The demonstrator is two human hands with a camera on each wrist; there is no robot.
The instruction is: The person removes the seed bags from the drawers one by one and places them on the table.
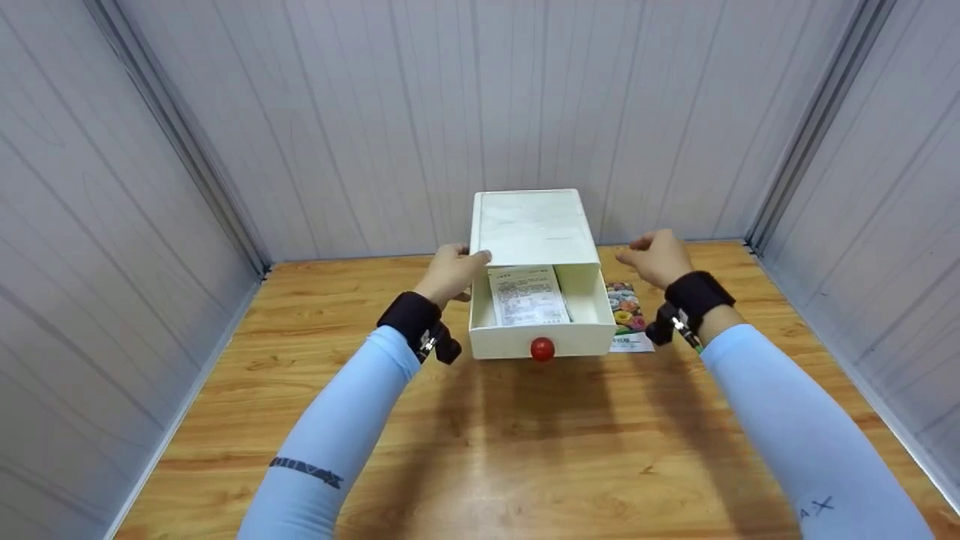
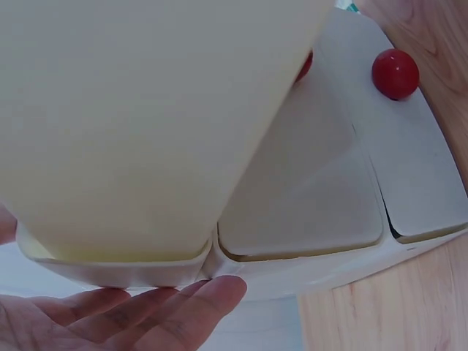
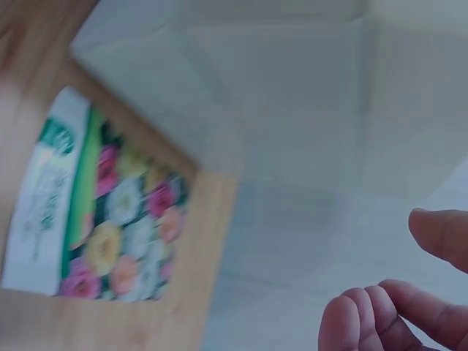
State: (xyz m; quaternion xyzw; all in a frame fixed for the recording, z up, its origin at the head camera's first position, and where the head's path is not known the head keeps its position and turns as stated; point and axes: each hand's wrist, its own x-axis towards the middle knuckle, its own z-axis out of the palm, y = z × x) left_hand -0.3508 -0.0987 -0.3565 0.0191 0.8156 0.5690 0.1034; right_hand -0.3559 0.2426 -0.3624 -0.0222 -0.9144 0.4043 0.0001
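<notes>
drawer unit [image 1: 534,225] was set on the counter [image 1: 322,360] before the wall [image 1: 435,127], packet [image 1: 529,296] was contained in its pulled-out top drawer [image 1: 501,343], sachet [image 1: 628,309] was laid right of the unit

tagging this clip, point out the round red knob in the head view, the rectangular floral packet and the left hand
Round red knob [image 1: 542,349], head view, middle of its front.
Rectangular floral packet [image 3: 121,230], right wrist view, its flower picture.
Left hand [image 1: 448,273], head view, back of hand.
</notes>
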